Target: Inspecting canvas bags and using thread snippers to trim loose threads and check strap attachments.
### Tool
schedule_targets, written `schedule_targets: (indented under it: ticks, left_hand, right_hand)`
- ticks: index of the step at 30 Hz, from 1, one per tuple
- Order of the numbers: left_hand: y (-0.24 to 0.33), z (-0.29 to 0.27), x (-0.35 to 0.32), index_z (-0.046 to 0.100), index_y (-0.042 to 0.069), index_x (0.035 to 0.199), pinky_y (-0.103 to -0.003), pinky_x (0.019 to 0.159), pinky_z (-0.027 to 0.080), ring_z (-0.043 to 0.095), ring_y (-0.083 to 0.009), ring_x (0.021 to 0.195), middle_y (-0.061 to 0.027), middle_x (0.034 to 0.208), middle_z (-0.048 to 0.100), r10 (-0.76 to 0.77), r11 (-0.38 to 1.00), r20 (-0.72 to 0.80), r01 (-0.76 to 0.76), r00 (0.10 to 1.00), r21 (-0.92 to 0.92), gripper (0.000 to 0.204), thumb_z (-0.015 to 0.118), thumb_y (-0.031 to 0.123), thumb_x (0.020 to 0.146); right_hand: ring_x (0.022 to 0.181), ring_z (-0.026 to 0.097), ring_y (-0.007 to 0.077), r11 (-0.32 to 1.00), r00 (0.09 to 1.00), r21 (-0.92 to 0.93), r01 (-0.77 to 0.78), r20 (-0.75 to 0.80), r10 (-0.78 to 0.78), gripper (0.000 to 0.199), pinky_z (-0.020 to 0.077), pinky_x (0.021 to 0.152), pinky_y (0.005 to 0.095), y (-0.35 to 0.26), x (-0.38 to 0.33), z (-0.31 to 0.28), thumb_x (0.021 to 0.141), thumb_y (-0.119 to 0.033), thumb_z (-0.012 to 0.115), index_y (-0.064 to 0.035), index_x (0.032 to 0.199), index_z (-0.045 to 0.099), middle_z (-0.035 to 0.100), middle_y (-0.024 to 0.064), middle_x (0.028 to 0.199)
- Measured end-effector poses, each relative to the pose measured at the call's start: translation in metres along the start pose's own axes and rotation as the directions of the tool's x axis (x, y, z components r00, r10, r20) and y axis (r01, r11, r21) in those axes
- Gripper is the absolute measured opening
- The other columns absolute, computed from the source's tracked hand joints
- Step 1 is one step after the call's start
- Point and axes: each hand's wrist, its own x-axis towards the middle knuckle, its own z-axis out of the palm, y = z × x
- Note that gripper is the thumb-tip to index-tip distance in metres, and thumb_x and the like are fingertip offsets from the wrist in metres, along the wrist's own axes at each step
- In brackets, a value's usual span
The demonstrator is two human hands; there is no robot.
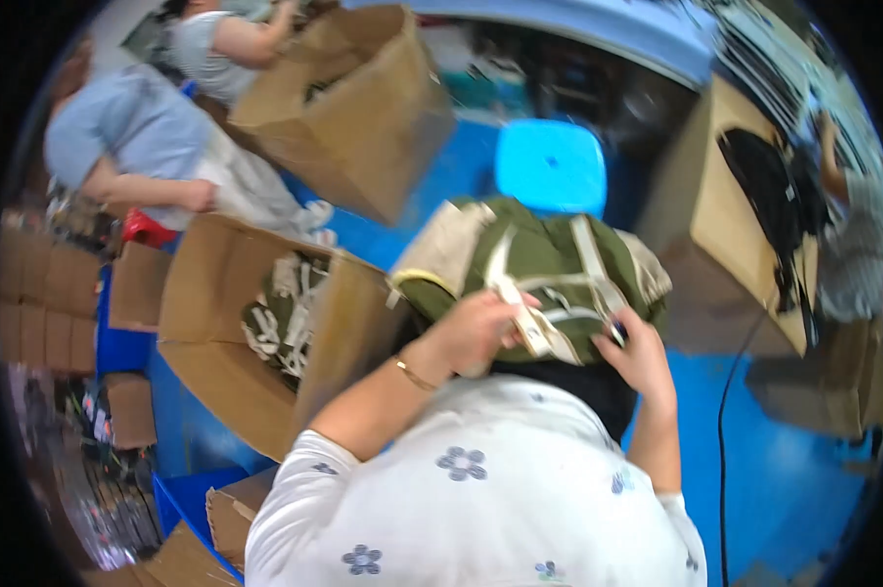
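A green and beige backpack point(542, 256) with cream straps rests in front of my body, over my lap. My left hand point(475, 333) is closed around a cream strap point(531, 323) at the near side of the bag. On the right, my right hand point(640, 354) pinches at the lower end of another cream strap point(590, 256). Something small and dark shows between its thumb and fingers, too small to name. My fingers partly hide the near edge of the bag.
Left of me, an open cardboard box point(221, 323) holds green bags with cream straps. Beyond it stands a larger carton point(353, 117), with two people nearby. A blue stool point(551, 166) is ahead. At right, a black bag point(769, 186) lies on a big box; a cable point(722, 440) crosses the floor.
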Motion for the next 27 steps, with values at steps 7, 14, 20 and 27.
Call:
schedule_targets:
  ticks: [7,14,20,27]
  left_hand:
    - [-0.015,-0.006,-0.012,0.053,-0.001,0.115,-0.017,0.059,0.041,0.049,-0.0049,0.068,-0.0031,0.093,0.060,-0.042,0.998,0.016,0.041,0.999,0.051,0.029,0.050,0.003,0.086]
    - [-0.027,0.000,-0.011,0.056,0.001,0.105,-0.019,0.063,0.043,0.053,-0.0048,0.074,-0.0015,0.093,0.060,-0.094,0.993,0.013,0.093,0.995,0.068,0.020,0.052,0.003,0.086]
    - [-0.033,-0.002,-0.011,0.054,0.000,0.108,-0.021,0.063,0.043,0.053,-0.0078,0.075,-0.0045,0.094,0.060,-0.026,0.997,0.017,0.025,1.000,0.072,0.023,0.053,0.002,0.085]
    - [-0.034,0.000,-0.014,0.047,0.000,0.116,-0.021,0.065,0.044,0.053,-0.0088,0.081,-0.0057,0.099,0.057,0.058,0.994,-0.042,-0.054,0.997,0.093,0.032,0.051,-0.001,0.084]
  right_hand:
    - [0.056,0.054,0.0201,0.989,0.993,0.134,-0.058,0.113,0.043,0.023,0.0431,0.055,0.0303,0.013,-0.016,0.002,0.072,-0.013,0.069,-0.0060,0.088,0.054,0.060,0.0044,0.071]
    - [0.079,0.051,0.0095,0.859,0.998,0.509,-0.050,0.062,0.021,0.019,0.0424,0.074,0.0241,-0.001,-0.019,0.019,0.076,-0.004,0.067,-0.0020,0.088,0.052,0.057,0.0024,0.082]
    - [0.082,0.050,0.0091,0.753,1.000,0.657,-0.006,0.026,-0.015,0.022,0.0414,0.078,0.0238,-0.004,-0.021,0.037,0.076,-0.003,0.067,-0.0026,0.092,0.051,0.054,0.0009,0.085]
    - [0.075,0.046,0.0060,0.654,0.971,0.745,-0.128,0.229,-0.072,0.021,0.0401,0.069,0.0210,-0.011,-0.033,0.038,0.078,-0.008,0.067,-0.0048,0.089,0.049,0.052,-0.0018,0.080]
